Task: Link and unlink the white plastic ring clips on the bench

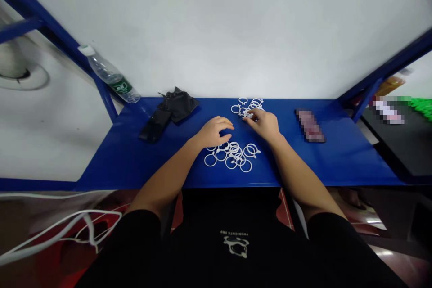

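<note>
Several white rings, each with a small tab like a curtain ring, lie in two groups on the blue table (135, 162). The near pile of rings (235, 150) overlaps loosely close to the front edge. My left hand (216, 132) hovers just above the left part of this pile, thumb and fingers apart, with nothing between them. Farther back, my right hand (266, 125) is at the far group of rings (255, 104). Its thumb and fingertips close on white ring pieces there, and the hand covers part of that group.
A black pouch or bag (180, 104) and a dark flat item (155, 126) lie at the left. Behind them a clear bottle (111, 74) leans by the blue frame. A blurred-out phone-like object (310, 125) rests at the right. A white wall (229, 31) stands behind.
</note>
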A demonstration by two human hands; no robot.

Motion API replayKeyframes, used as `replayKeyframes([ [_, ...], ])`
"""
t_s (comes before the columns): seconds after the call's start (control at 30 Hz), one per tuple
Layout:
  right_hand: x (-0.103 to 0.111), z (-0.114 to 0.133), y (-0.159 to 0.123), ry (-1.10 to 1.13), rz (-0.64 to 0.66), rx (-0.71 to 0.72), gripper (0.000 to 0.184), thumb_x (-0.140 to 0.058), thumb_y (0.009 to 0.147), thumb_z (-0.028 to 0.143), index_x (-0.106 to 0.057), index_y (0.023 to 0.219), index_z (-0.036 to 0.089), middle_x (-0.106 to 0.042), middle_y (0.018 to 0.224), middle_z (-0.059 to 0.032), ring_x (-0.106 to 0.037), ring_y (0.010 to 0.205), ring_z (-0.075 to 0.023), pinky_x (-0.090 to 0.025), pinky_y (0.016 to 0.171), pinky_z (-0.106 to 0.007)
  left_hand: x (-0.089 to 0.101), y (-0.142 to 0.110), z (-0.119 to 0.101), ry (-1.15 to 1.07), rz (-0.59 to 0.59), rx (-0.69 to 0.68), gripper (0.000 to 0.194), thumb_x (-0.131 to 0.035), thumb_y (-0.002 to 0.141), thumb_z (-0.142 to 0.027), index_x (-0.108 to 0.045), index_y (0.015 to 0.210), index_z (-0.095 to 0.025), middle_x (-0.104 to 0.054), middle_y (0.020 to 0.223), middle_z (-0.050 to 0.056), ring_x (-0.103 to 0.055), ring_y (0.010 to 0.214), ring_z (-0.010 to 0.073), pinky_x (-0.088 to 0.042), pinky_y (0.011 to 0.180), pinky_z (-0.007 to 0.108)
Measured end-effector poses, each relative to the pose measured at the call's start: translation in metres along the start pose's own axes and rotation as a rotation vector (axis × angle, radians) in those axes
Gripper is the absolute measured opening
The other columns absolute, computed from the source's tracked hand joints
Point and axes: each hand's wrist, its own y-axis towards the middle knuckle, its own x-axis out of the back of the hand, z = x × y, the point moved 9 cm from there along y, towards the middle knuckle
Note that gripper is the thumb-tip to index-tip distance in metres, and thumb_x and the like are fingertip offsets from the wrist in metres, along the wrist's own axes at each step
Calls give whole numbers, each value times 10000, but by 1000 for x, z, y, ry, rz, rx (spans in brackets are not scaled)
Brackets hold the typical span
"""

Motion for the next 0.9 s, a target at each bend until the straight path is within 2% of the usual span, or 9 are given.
replayKeyframes([
  [0.1,-2,-3,1,28,34,-24,306,-718,1022,471,-811,1182,227,-837,903,-77,-750,810,-252,-476,710,-326,-16,-2,-2,25,166,18,212,-837,895,-252,-841,1107,-242,-772,1343,96,-697,1275,318,-539,1162,566],
  [0.17,-5,3,0,69,54,16,296,-700,1029,465,-817,1157,225,-836,896,-73,-740,796,-240,-474,707,-323,-23,-3,-3,28,212,36,190,-845,889,-251,-856,1079,-258,-766,1365,88,-687,1300,326,-523,1177,583],
  [0.3,-12,18,-3,137,106,112,275,-693,1021,431,-827,1135,220,-837,910,-73,-721,785,-226,-483,735,-331,-29,-3,-5,26,213,30,76,-817,912,-220,-861,954,-266,-774,1344,74,-690,1287,318,-523,1163,580],
  [0.43,-21,26,-6,194,192,156,261,-699,1007,400,-825,1127,206,-832,924,-72,-709,777,-210,-483,746,-332,-32,-2,1,59,205,51,124,-760,940,-166,-840,887,-245,-792,1302,68,-692,1270,307,-525,1138,547],
  [0.53,-22,28,-7,253,259,185,204,-718,980,370,-821,1053,210,-820,902,-54,-702,778,-195,-476,738,-322,-30,-1,8,109,166,84,147,-724,979,-160,-837,929,-240,-794,1286,72,-686,1259,304,-528,1107,529],
  [0.67,-24,20,-16,412,506,171,178,-803,893,362,-806,996,217,-809,904,-21,-702,767,-173,-503,736,-307,-25,-1,15,156,99,100,159,-687,1042,-205,-839,1026,-247,-793,1271,72,-688,1209,287,-522,1081,504],
  [0.8,-30,8,-30,403,766,114,325,-925,763,330,-816,1053,230,-806,899,1,-700,735,-167,-500,686,-295,-23,-1,20,168,59,115,204,-637,1064,-186,-831,1097,-243,-804,1247,70,-701,1189,272,-521,1076,485],
  [0.9,-37,12,-36,349,866,105,144,-854,811,254,-821,948,228,-783,807,14,-677,684,-157,-470,662,-293,-21,0,22,161,38,118,208,-628,1069,-181,-814,1147,-235,-814,1243,63,-717,1173,266,-523,1087,489],
])
